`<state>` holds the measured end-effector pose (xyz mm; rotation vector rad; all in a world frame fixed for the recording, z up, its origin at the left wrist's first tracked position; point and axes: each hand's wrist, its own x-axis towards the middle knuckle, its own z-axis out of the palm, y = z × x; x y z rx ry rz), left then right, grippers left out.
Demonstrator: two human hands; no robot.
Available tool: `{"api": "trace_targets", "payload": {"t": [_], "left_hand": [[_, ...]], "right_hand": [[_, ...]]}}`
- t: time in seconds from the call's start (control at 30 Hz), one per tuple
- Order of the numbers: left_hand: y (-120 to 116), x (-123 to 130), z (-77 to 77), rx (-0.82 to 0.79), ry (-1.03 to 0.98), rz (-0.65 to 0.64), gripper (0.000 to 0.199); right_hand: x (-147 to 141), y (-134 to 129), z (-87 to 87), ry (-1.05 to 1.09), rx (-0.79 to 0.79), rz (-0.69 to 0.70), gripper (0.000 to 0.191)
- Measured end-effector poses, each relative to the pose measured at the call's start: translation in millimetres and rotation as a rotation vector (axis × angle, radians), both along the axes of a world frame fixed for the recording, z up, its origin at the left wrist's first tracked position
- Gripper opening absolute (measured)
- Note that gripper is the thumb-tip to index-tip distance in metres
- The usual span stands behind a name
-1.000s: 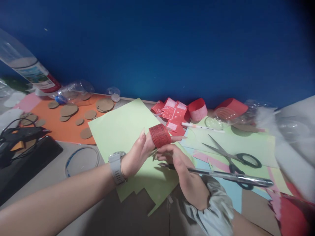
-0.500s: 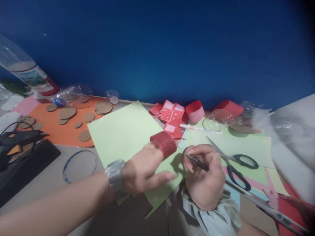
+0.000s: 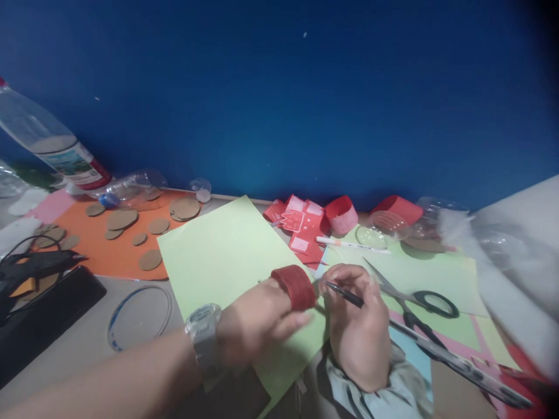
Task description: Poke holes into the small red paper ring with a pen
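My left hand (image 3: pixel 259 317), with a grey watch (image 3: pixel 204 337) on its wrist, reaches over a pale green sheet (image 3: pixel 227 256). A wide red band (image 3: pixel 299 287) with fine parallel lines, looking like wound thread, circles its fingers. The fingertips are hidden by the band, and the thumb stretches out below it. Close on the right, my right hand (image 3: pixel 358 326) is closed round a long slim pen (image 3: pixel 347 294) with a metal point and dark front. The pen's long rear part passes out behind the hand to the lower right. Any strand between the hands is too fine to make out.
Scissors (image 3: pixel 410 308) with black handles lie on coloured paper at right. Red paper pieces (image 3: pixel 305 227), a white marker (image 3: pixel 349 244) and clear plastic cups stand near the blue wall. At left are cardboard discs (image 3: pixel 122 219), a leaning bottle (image 3: pixel 72 160) and a glue gun (image 3: pixel 35 262).
The scene sits slightly lower in the picture as the camera tilts up. My right hand has shifted a little left with the pen, closer to the red band, which has turned slightly.
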<state>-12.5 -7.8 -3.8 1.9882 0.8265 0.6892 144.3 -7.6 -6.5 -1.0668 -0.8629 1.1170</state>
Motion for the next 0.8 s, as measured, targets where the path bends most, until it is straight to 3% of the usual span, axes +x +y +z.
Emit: {"api": "trace_targets", "payload": {"t": [0.1, 0.17, 0.33, 0.5, 0.8], "left_hand": [[1.7, -0.9, 0.0, -0.209, -0.065, 0.189, 0.053], [2.0, -1.5, -1.3, -0.258, -0.090, 0.244, 0.051], [1.5, -3.1, 3.8, -0.106, -0.161, 0.141, 0.041], [1.1, -3.0, 8.3, -0.131, -0.232, 0.079, 0.032], [2.3, -1.2, 3.0, -0.253, -0.138, 0.178, 0.045]], "right_hand": [[-0.2, 1.0, -2.4, 0.000, 0.030, -0.015, 0.035], [0.6, 0.6, -4.0, -0.028, 0.048, -0.004, 0.036], [4.2, -2.9, -6.8, -0.154, 0.098, 0.011, 0.037], [3.9, -3.1, -5.9, -0.180, 0.072, 0.030, 0.038], [2.0, -2.6, -4.9, -0.164, 0.068, 0.023, 0.039]]}}
